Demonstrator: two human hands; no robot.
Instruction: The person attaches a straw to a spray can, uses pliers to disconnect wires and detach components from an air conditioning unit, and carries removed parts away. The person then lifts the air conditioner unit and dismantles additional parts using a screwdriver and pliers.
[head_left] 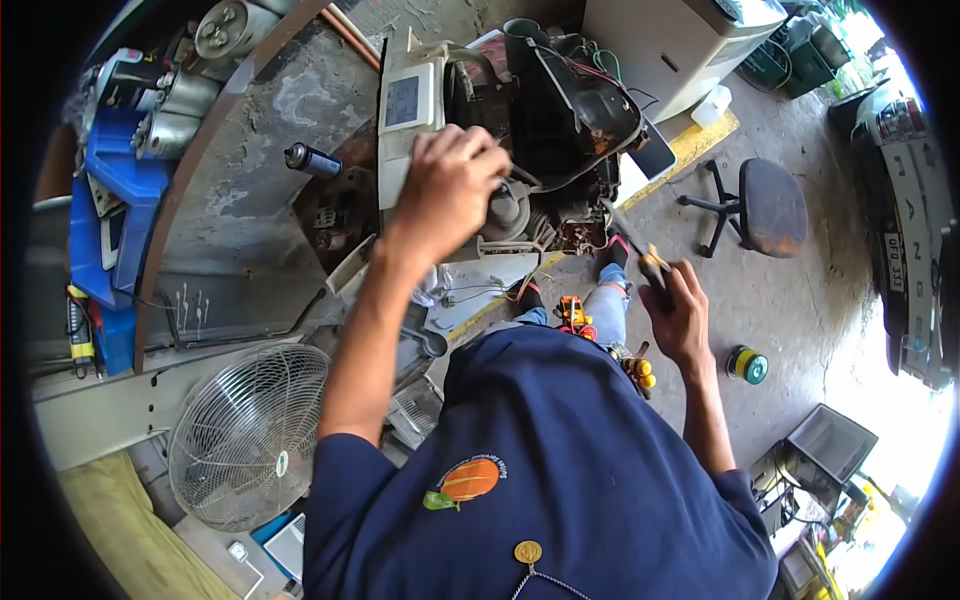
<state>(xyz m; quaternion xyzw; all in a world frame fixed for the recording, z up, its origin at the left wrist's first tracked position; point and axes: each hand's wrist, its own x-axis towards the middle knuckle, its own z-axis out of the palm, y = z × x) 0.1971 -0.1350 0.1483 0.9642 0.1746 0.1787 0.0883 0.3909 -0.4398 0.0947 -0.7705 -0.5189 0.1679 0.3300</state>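
My left hand (448, 190), slightly blurred, is raised over an opened machine. Its fingers are curled together, and anything inside them is hidden. Below it lie a grey rounded motor-like part (508, 212) and an open black housing (560, 105). A pale panel with a small grey display (406, 100) stands beside the hand. My right hand (680, 315) is closed around a hand tool (652, 264) with a slim metal end and a yellow-and-black handle; its exact kind is unclear. The tool points up toward the machine's rusty lower corner (585, 237).
A spray can (312, 161) lies left of the machine. A wire-caged fan (250, 435) stands at lower left, a blue bin (125, 160) at upper left. On the right are a wheeled stool (772, 208), a green-and-yellow round container (747, 364) and a parked vehicle (905, 220).
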